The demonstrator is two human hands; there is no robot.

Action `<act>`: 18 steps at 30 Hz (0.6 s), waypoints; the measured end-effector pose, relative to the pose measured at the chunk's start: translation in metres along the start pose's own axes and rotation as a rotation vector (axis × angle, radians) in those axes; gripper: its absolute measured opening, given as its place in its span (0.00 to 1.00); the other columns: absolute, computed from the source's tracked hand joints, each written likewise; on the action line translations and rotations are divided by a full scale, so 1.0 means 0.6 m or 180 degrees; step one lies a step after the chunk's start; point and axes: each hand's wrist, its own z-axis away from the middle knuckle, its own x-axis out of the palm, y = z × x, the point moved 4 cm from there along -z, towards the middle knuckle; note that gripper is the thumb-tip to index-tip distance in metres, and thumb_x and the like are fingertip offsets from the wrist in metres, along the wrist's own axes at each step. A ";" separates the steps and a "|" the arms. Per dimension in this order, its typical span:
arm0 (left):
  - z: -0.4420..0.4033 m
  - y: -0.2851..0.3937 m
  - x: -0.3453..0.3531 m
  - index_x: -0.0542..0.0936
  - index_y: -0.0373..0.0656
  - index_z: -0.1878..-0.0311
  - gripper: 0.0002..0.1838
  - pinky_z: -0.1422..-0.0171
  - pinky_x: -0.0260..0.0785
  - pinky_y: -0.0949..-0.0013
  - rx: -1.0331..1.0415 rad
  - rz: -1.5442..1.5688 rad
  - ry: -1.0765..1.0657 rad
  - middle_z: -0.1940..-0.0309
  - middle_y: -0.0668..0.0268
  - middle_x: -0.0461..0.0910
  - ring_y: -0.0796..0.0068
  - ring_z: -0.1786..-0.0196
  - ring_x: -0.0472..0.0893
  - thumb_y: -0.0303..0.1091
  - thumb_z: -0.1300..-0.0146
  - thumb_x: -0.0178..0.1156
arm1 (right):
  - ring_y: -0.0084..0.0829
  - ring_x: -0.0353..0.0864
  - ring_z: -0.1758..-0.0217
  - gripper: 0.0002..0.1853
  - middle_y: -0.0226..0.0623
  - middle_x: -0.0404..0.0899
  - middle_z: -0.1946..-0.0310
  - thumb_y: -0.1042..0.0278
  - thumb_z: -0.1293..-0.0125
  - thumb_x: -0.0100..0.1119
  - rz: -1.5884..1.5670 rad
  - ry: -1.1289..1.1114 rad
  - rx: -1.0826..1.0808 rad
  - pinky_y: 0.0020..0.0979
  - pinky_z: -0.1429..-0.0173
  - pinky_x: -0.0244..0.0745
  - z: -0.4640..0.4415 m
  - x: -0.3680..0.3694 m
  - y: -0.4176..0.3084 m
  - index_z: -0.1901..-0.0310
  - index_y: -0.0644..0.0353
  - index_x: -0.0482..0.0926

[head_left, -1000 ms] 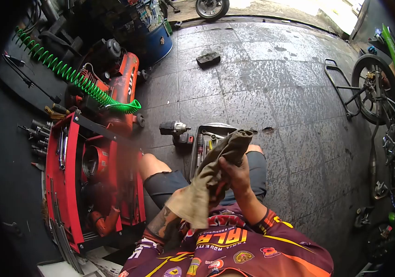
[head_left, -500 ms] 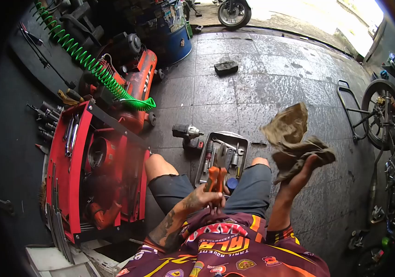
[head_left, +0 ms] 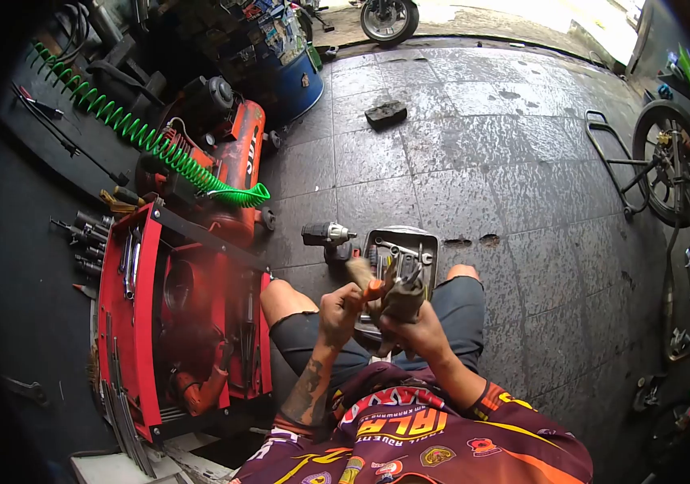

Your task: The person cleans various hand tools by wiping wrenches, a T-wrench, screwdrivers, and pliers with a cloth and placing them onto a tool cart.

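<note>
My left hand [head_left: 338,316] is closed around orange-handled pliers [head_left: 374,289] in front of my lap. Against them, my right hand [head_left: 416,329] grips a dirty brown rag [head_left: 401,303], bunched around part of the tool. The rag and fingers partly cover the pliers, and motion blurs the detail. Just beyond both hands, a metal tray [head_left: 434,237] lies between my knees, holding wrenches and other hand tools. Beside its left edge a cordless impact wrench [head_left: 327,235] rests on the floor.
On my left stands a red tool cart [head_left: 150,323] with wrenches and rods. Behind it are a red air compressor [head_left: 246,149] and a green coiled hose [head_left: 139,129]. A dark block [head_left: 386,114] lies on the tiled floor. Motorcycle parts and a wheel [head_left: 671,161] line the right side.
My right hand has swung in from the right with the rag and now meets the pliers. My left hand has shifted slightly left and up. The view has tilted a little.
</note>
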 end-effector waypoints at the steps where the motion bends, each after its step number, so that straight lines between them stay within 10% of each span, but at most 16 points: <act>1: -0.012 -0.004 0.000 0.73 0.39 0.81 0.38 0.77 0.52 0.80 -0.0475 0.0411 -0.0108 0.86 0.74 0.68 0.88 0.81 0.63 0.68 0.39 0.38 | 0.20 0.77 0.62 0.16 0.31 0.78 0.64 0.71 0.44 0.65 0.0105 -0.0509 0.0382 0.23 0.57 0.74 0.010 0.019 -0.002 0.56 0.64 0.73; 3: -0.036 -0.036 0.005 0.67 0.40 0.90 0.45 0.79 0.52 0.77 -0.0588 0.0600 -0.0491 0.91 0.71 0.65 0.82 0.86 0.63 0.73 0.39 0.22 | 0.21 0.76 0.64 0.15 0.30 0.77 0.66 0.70 0.45 0.65 0.0323 -0.1110 0.0545 0.22 0.58 0.72 0.021 0.046 0.018 0.58 0.63 0.73; 8: -0.052 -0.001 0.082 0.61 0.40 0.93 0.44 0.80 0.47 0.73 -0.0414 0.1998 -0.2304 0.94 0.68 0.57 0.77 0.88 0.55 0.70 0.38 0.21 | 0.22 0.73 0.60 0.20 0.31 0.76 0.63 0.69 0.47 0.66 -0.0599 -0.2112 -0.0016 0.28 0.52 0.69 0.027 0.078 0.029 0.53 0.61 0.72; 10: -0.050 0.005 0.076 0.63 0.40 0.92 0.44 0.81 0.46 0.74 -0.0520 0.2063 -0.2048 0.94 0.70 0.57 0.78 0.88 0.55 0.68 0.36 0.22 | 0.22 0.73 0.58 0.20 0.31 0.76 0.62 0.69 0.47 0.65 0.0209 -0.2153 0.0005 0.28 0.51 0.69 0.036 0.084 0.011 0.52 0.62 0.72; 13: -0.041 0.015 0.010 0.68 0.43 0.86 0.38 0.81 0.46 0.78 -0.1020 0.0558 0.0261 0.91 0.76 0.59 0.85 0.87 0.56 0.65 0.33 0.28 | 0.20 0.76 0.65 0.14 0.29 0.79 0.68 0.70 0.47 0.66 0.0174 -0.0649 -0.0248 0.24 0.59 0.72 0.009 0.050 -0.002 0.59 0.63 0.76; 18: -0.005 0.037 0.048 0.73 0.42 0.72 0.26 0.78 0.50 0.80 -0.0811 -0.0081 -0.0506 0.83 0.78 0.62 0.90 0.80 0.60 0.56 0.31 0.41 | 0.22 0.81 0.70 0.12 0.35 0.82 0.73 0.69 0.46 0.65 0.0929 0.0790 -0.1181 0.27 0.66 0.74 -0.073 -0.041 0.042 0.62 0.65 0.78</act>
